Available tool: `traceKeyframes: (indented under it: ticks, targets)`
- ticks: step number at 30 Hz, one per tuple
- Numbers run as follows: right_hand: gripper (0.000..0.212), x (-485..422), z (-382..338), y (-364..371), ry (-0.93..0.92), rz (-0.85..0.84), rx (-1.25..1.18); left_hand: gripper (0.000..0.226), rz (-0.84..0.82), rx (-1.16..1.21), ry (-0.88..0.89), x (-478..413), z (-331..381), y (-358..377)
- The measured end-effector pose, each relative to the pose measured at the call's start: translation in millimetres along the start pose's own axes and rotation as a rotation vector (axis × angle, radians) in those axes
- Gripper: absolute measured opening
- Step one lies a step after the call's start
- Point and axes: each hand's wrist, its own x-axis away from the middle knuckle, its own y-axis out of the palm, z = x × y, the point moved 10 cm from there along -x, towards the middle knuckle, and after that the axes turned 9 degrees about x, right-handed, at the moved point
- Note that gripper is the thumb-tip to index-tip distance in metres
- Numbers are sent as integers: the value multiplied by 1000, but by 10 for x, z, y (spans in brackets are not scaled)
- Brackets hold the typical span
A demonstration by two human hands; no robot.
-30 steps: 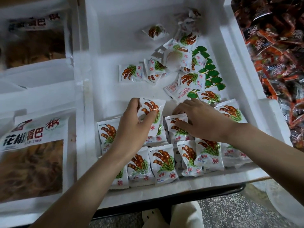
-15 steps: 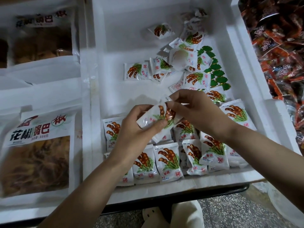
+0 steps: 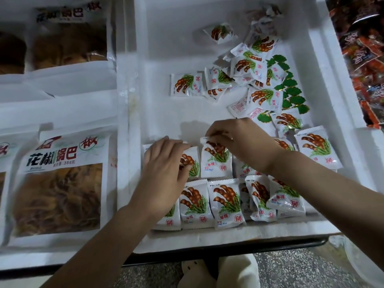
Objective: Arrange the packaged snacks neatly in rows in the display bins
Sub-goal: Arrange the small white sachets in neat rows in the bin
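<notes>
Pinching the top edge of a snack packet (image 3: 216, 163) between thumb and curled fingertips, the right hand (image 3: 241, 140) holds it just beside the left hand (image 3: 166, 171), whose bent fingers and thumb grip a neighbouring packet (image 3: 191, 163). Both packets sit in the white foam bin (image 3: 145, 96), touching the front row (image 3: 226, 202) nearer the wrists. A loose pile (image 3: 255, 65) lies beyond the right hand.

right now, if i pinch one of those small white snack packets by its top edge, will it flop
Probably floppy at the seams: the packet the right hand pinches is thin crinkled film. Likely light: a pinch alone holds it. Its glossy wrap may slide.
</notes>
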Motion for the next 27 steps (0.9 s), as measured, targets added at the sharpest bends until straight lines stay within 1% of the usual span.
traceKeyframes:
  ticks: [4,7,10,12,14,16,19,21,23,27]
  targets:
    - [16,-14,-28,89,-46,-12,34,35,-15,20,-1,-31,14,-11]
    - [21,11,-63,135,-101,-36,102,33,-33,17,-1,-34,-7,-1]
    - [31,28,-73,12,-145,52,160,29,-9,49,12,-133,16,-95]
    - [35,-10,58,-194,-80,170,159,32,-13,93,15,-296,75,-167]
    - [40,-85,298,-424,38,281,168,36,-11,164,30,-533,160,-226]
    - [47,-209,572,-599,139,338,212,38,-6,207,64,-828,269,-248]
    - [65,-452,916,-652,233,260,294,43,6,214,93,-1295,405,-211]
    - [72,-572,1074,-593,273,164,300,50,16,231,52,-1566,428,-159]
    - [70,-623,1149,-533,293,108,313,55,2,235,-11,-1778,395,-68]
    - [50,-591,1141,-637,263,213,367,60,-60,117,-42,-1961,347,95]
